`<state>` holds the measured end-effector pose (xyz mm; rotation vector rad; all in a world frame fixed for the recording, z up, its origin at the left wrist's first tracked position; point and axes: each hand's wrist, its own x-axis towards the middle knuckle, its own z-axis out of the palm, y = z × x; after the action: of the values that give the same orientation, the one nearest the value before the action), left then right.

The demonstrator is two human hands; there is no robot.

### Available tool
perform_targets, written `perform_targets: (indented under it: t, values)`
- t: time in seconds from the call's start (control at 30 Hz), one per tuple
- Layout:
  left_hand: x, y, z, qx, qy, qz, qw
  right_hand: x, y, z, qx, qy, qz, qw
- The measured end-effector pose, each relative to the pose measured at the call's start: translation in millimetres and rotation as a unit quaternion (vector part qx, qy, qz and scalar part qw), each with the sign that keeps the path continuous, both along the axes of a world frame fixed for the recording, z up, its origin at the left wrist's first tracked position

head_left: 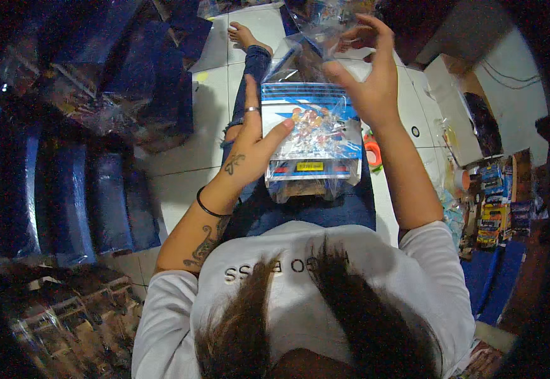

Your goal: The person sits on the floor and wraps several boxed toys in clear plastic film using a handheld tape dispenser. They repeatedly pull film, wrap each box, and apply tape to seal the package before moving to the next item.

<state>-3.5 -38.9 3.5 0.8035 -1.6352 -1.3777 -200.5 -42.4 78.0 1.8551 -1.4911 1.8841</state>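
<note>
Head view: the left hand (259,136) is holding a toy truck (322,151), thumb pressing on the printed face and fingers running up along the left side. It's wearing a silver ring (253,109), and a black band (208,201) is circling the forearm. The right hand (371,79) is hovering up by the truck's top right corner, index finger lifting and thumb standing well apart from it. The other fingers are blurring into the clear bag (295,58), so I can't tell if they're pinching it.

The truck itself is sitting over the person's lap, blue and white with a yellow plate low on its back, and the bag is covering it and sticking up past the top. Blue jeans (354,211) are showing underneath, and a bare foot (243,36) is poking out onto the white tile floor (183,192).

Just right of the truck, an orange ring (372,153) is lying on the floor. Further out, shiny blue panels (54,196) are filling the left side, with brownish wrapped stuff (76,328) sitting below them. Over on the right, small colourful packs (494,205) are piling up near some blue slabs (503,281).
</note>
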Motion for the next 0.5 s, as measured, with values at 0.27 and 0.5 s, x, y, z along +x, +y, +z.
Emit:
perform_targets:
  t: [0.27,0.5]
  values:
    - [12,4,54,-0.442,-0.329,0.018,0.834,-10,16,62,0.146,-0.05,0.134,0.979]
    - [6,31,66,-0.47,-0.401,-0.007,0.786,5,81,-4,0.188,0.364,0.189,0.892]
